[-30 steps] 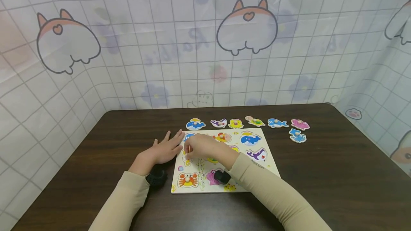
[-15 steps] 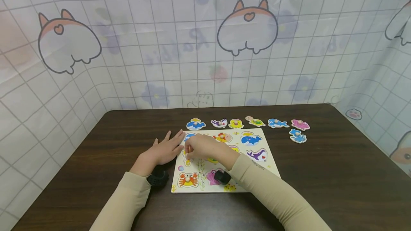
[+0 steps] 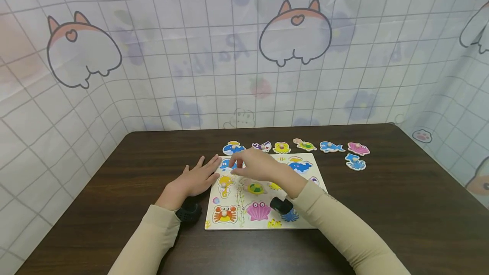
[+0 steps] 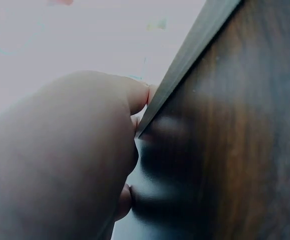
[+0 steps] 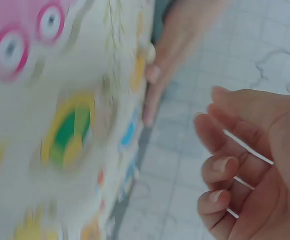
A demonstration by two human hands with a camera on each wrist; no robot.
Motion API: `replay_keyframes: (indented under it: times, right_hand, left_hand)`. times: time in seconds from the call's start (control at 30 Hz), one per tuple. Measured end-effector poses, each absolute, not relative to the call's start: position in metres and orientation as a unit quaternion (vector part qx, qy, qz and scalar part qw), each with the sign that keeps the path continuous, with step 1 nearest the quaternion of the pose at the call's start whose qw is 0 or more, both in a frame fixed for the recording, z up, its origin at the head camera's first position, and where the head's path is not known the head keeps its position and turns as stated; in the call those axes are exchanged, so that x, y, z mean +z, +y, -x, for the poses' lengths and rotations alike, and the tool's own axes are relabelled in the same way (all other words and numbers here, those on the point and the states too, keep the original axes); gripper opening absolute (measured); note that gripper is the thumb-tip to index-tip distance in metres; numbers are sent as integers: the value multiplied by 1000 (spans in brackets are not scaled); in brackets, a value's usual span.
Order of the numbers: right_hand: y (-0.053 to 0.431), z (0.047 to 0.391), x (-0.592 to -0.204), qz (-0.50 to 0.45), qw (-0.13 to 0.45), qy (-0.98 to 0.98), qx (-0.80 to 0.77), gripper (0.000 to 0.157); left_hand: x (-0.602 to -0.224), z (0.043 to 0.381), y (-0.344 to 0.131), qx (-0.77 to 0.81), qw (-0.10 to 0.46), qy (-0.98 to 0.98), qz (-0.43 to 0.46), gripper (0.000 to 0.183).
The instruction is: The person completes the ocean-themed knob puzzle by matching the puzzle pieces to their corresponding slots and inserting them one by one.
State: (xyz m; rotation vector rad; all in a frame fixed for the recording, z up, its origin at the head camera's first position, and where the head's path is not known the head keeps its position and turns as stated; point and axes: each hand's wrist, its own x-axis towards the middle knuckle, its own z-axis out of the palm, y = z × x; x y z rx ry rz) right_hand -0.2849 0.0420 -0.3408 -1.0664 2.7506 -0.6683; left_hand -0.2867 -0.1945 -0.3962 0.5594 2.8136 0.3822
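Note:
A white sea-animal puzzle board (image 3: pixel 227 202) lies on the table. My left hand (image 3: pixel 193 180) lies with spread fingers on the table at the board's left side, its fingertips touching the edge. In the left wrist view that hand (image 4: pixel 69 155) is blurred against the board's edge. Over the upper left of the board hovers my right hand (image 3: pixel 257 164), fingers loosely bent and holding nothing, as the right wrist view also shows of this hand (image 5: pixel 265 150). A yellow seahorse piece (image 3: pixel 225 183) and a red crab piece (image 3: pixel 224 214), each with a knob, sit in the board. The right hand and forearm hide parts of the board.
Along the board's far side lie loose knobbed pieces: a blue whale (image 3: pixel 232 149), a purple whale (image 3: pixel 263 147), a yellow octopus (image 3: pixel 282 148), a turtle (image 3: pixel 305 145), a blue fish-like piece (image 3: pixel 331 147), a pink shell (image 3: pixel 358 149) and a blue octopus (image 3: pixel 355 163).
My right hand has let go of the seahorse piece and lifted up and to the right. The seahorse stays in the board. My left hand has kept its place.

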Motion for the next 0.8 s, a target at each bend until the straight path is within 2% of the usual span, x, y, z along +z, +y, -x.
replay_keyframes:
  times: [0.4,0.8]
  right_hand:
    - [133,287,-332,300,-105,898,-305,18]
    - [210,291,-336,220,-157,913,-304,18]
  left_hand:
    - [-397,288,-195,128,125,964,-197,65]
    - [-399,288,-196,141,125,961,-200,64]
